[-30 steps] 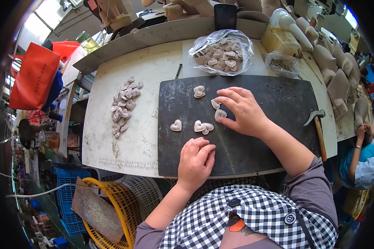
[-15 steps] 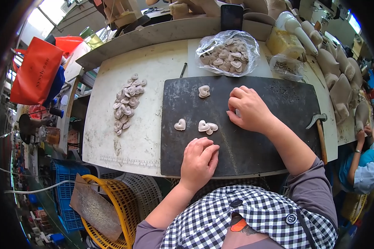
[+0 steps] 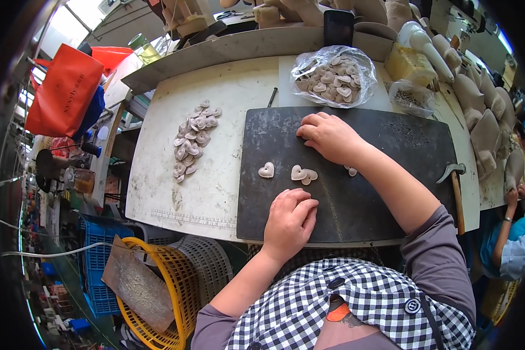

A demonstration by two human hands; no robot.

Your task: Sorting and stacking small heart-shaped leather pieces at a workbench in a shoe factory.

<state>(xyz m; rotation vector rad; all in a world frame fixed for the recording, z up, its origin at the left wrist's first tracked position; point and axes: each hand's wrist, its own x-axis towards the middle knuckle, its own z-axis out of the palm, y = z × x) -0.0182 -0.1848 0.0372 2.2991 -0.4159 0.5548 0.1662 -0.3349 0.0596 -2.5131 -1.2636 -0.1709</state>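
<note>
– Heart [image 3: 266, 170], pale and padded, lying alone on the left half of a black mat [image 3: 356, 216]. Just right of it, an overlapping pair of hearts [image 3: 298, 172]; farther right, another heart [image 3: 351, 170], half hidden by the right forearm [image 3: 396, 184].

– And the grip?

– Right hand [image 3: 331, 138] over the far part of the mat, fingers bent down and close together; no telling what, if anything, pinched beneath. Left hand [image 3: 289, 221] near the mat's front edge, just nearer the body than the pair, fingers loosely curled, nothing visible in that grip, palm side hidden.

– Likely trouble from here?

– Possibly a low sweep of the right forearm, dragging the half-hidden heart out of place, or a small push of the left knuckles, scattering the pair.

– And farther out?

– On the desk [image 3: 151, 151], left of the mat, a loose heap of hearts [image 3: 193, 137], prone to sliding if bumped. Beyond the mat, an open clear bag [image 3: 366, 79] full of similar hearts [image 3: 332, 81], at risk of spilling if snagged; to its left, a thin dark rod [image 3: 272, 97], apt to roll. At the right edge, a hammer [image 3: 457, 201], handle toward the body, easy to catch with an elbow.
</note>
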